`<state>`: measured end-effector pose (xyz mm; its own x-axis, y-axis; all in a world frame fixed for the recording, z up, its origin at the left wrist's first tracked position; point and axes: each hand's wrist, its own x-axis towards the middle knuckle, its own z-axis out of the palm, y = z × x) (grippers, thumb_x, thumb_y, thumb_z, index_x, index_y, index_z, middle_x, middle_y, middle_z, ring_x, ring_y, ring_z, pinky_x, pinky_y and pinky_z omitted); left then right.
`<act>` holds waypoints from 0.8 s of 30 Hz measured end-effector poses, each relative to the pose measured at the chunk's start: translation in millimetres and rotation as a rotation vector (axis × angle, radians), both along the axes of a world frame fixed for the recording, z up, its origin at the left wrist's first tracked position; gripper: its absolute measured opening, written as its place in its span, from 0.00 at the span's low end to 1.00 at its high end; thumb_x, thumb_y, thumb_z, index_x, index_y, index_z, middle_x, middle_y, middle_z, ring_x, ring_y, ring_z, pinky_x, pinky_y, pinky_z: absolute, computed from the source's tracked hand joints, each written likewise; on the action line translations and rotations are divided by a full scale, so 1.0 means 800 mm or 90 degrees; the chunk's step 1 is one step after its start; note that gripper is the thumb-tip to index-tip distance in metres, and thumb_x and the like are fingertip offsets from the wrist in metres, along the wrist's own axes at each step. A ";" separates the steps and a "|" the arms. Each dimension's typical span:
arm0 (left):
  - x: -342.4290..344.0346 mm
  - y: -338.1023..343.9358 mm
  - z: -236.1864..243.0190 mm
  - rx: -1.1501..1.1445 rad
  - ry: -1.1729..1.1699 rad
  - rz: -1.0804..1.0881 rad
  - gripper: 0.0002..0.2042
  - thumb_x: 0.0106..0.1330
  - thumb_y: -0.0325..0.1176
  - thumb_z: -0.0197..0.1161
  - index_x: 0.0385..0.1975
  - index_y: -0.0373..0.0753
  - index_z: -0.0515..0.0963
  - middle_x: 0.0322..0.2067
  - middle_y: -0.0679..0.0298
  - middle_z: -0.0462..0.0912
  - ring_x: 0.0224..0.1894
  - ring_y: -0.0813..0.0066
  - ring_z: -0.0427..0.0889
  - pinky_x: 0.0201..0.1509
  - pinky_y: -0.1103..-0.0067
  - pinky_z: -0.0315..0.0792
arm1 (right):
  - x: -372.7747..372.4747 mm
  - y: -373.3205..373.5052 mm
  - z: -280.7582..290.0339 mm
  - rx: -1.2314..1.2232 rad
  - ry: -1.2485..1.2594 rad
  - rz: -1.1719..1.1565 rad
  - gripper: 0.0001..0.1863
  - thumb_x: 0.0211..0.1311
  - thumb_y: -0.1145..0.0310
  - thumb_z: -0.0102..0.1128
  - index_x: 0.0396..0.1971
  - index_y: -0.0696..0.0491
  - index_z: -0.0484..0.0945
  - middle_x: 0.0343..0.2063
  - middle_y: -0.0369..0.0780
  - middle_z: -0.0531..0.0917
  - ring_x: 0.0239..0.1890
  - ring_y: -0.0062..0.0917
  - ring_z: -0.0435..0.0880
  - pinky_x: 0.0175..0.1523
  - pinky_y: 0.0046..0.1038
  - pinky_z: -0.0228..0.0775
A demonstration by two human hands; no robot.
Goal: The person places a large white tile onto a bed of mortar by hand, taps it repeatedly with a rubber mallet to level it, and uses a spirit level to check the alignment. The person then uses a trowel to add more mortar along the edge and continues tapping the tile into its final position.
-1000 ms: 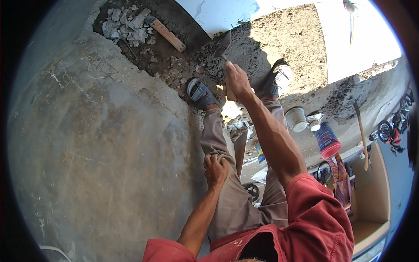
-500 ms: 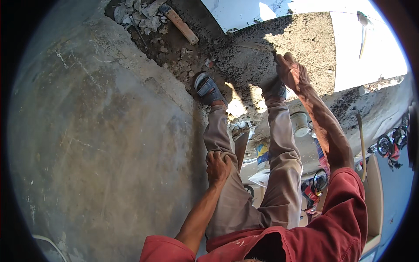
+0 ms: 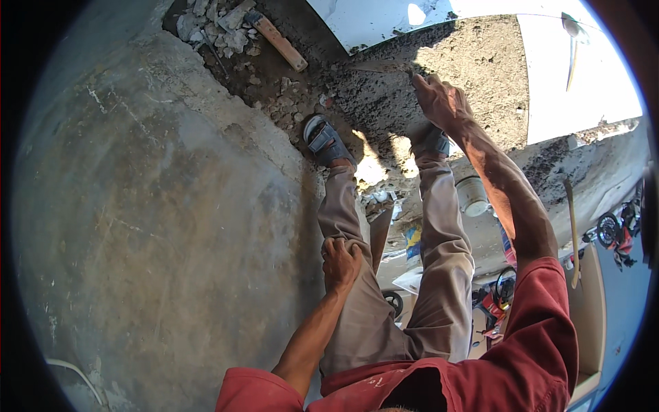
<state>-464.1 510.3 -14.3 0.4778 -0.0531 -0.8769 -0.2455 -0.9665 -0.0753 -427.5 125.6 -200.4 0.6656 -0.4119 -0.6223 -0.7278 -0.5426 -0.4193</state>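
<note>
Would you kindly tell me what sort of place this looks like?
Probably a building under repair: a rubble heap, rough, mortar-like ground, and what looks like a trowel in the person's right hand.

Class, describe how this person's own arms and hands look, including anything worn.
The left sleeve and right sleeve are red, short and loose. Below them, the slender forearms are bare. The left hand and right hand wear no gloves.
</note>
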 end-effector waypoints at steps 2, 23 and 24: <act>-0.001 0.002 0.001 0.002 -0.007 -0.006 0.18 0.60 0.45 0.61 0.45 0.41 0.73 0.50 0.54 0.69 0.51 0.46 0.73 0.48 0.57 0.74 | 0.040 0.002 -0.006 -0.003 0.038 0.068 0.13 0.71 0.59 0.44 0.40 0.49 0.77 0.18 0.47 0.76 0.20 0.41 0.80 0.25 0.41 0.70; 0.000 -0.014 -0.001 0.042 0.012 -0.015 0.19 0.61 0.46 0.60 0.45 0.39 0.73 0.52 0.52 0.69 0.54 0.46 0.72 0.49 0.57 0.74 | 0.041 -0.042 -0.017 0.053 0.142 -0.048 0.34 0.72 0.41 0.31 0.42 0.60 0.75 0.29 0.47 0.83 0.23 0.29 0.80 0.27 0.33 0.73; 0.000 -0.015 0.001 0.050 0.021 -0.016 0.19 0.61 0.46 0.60 0.45 0.39 0.73 0.52 0.52 0.68 0.54 0.46 0.72 0.49 0.57 0.74 | 0.020 -0.067 -0.029 0.010 0.117 -0.054 0.29 0.71 0.45 0.35 0.44 0.57 0.74 0.29 0.47 0.83 0.25 0.32 0.81 0.29 0.35 0.74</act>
